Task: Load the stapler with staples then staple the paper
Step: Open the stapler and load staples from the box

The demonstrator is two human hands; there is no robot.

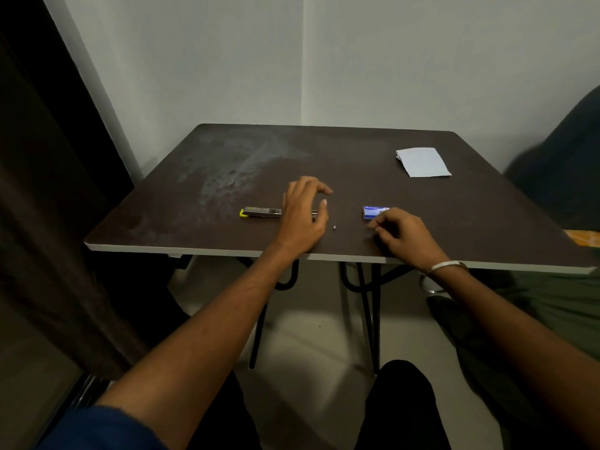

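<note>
A metal stapler (261, 212) with a yellow end lies flat on the dark table (324, 151), near the front edge. My left hand (303, 216) hovers over its right end with fingers spread, holding nothing. A small blue staple box (373, 212) lies to the right. My right hand (401, 233) rests just in front of the box, fingers curled; whether it pinches staples is too small to tell. A tiny metal bit (334, 227) lies between my hands. White folded paper (422, 161) lies at the far right of the table.
The table stands in a corner of white walls (227, 60). A dark curtain (48, 190) hangs at the left. A dark rounded shape (565, 164) sits beyond the right edge, with an orange object (584, 237) by the table's right front corner.
</note>
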